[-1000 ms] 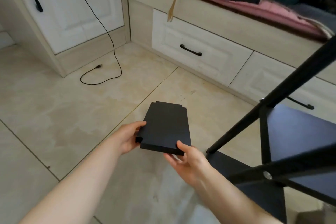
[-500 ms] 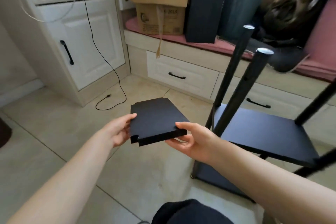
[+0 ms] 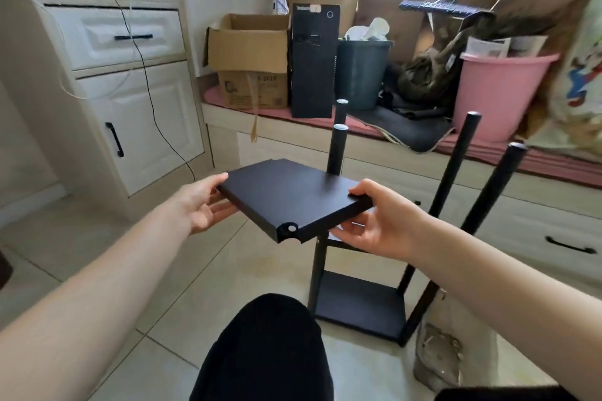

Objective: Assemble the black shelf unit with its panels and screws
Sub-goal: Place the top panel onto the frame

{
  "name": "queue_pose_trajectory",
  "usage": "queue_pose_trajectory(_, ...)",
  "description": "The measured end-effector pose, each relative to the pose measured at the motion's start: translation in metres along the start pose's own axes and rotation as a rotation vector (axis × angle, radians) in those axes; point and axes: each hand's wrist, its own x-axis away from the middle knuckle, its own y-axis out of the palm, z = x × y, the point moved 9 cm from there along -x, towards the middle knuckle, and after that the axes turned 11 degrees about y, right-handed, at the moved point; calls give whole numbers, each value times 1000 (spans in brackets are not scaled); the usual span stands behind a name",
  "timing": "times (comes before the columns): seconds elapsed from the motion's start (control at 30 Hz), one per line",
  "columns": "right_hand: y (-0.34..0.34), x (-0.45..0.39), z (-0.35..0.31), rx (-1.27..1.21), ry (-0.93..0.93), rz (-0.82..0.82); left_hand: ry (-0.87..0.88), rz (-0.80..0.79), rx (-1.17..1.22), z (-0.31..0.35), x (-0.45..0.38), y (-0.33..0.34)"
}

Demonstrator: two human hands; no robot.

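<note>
Shelf frame (image 3: 361, 306): four upright posts, floor, at 3 o'clock of panel.
Black panel (image 3: 290, 197): held level, long axis 10-to-4 o'clock.
Right hand (image 3: 379, 221): pinching, nearer frame.
Left hand (image 3: 200, 202): fingers beneath, thumb above.

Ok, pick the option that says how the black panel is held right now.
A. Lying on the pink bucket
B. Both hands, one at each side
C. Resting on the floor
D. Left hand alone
B: the left hand and the right hand grip opposite edges of the panel, held off the floor.
</note>
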Motion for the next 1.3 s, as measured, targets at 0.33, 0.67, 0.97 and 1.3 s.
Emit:
queue_pose_trajectory(0.33, -56, 65, -41, 35, -58, -6, 18, -105, -35, 36, 26, 40)
queue_pose_trajectory(0.67, -65, 112, -103, 88, -220, 20, 217, -257, -54, 85, 51, 83)
queue_pose_trajectory(0.97, -79, 144, -145, -79, -380, 26, 289, -222, -91, 103, 55, 125)
queue_pose_trajectory(1.3, -110, 173, -207, 256, -593, 536, 300, -295, -245, 120, 42, 190)
